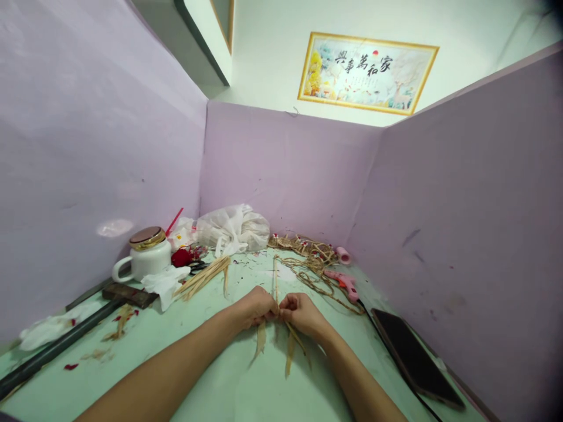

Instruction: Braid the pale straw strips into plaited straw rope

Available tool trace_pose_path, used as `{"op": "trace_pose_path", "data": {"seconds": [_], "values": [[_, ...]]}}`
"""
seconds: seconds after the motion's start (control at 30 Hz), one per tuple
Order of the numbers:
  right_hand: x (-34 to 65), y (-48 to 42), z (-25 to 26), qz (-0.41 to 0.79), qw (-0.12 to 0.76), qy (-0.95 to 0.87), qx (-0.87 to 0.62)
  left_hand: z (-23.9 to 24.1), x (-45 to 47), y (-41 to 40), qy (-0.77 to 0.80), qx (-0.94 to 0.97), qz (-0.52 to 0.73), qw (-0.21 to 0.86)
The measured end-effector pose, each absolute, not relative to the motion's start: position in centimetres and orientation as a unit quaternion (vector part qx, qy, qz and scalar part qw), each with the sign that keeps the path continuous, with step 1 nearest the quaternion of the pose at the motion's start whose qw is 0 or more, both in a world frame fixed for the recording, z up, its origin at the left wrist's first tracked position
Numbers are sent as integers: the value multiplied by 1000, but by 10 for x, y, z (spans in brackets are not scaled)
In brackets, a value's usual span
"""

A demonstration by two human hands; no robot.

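Note:
Both my hands meet at the middle of a pale green table (211, 387). My left hand (257, 308) and my right hand (301, 312) are closed in a pinch on thin dry straw strips (276, 287). One strip stands up between the fingertips. Loose ends (288, 351) trail down toward me on the table. A bundle of more straw strips (204, 276) lies to the left, beyond my left hand.
A white lidded mug (145, 255), crumpled tissue (166, 282), a dark bar (129, 294) and a plastic bag (233, 228) sit at the left and back. Twine (308, 261), a pink glue gun (345, 282) and a phone (411, 351) lie at the right. Purple partition walls (285, 170) enclose the table.

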State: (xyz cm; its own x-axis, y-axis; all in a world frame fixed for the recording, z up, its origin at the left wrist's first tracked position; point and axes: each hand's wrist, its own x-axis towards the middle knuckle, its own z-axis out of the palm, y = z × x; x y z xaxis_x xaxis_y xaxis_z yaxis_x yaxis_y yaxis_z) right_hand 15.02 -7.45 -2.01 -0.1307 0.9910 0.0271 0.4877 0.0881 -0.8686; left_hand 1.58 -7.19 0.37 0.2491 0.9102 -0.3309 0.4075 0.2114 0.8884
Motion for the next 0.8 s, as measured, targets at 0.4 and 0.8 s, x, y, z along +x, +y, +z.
{"op": "trace_pose_path", "data": {"seconds": [0.4, 0.8], "values": [[144, -91, -6, 347, 280, -662, -602, 15, 19, -81, 566, 516, 290, 574], [145, -100, 23, 472, 399, -506, -602, 12, 9, -81, 521, 546, 314, 576]]}}
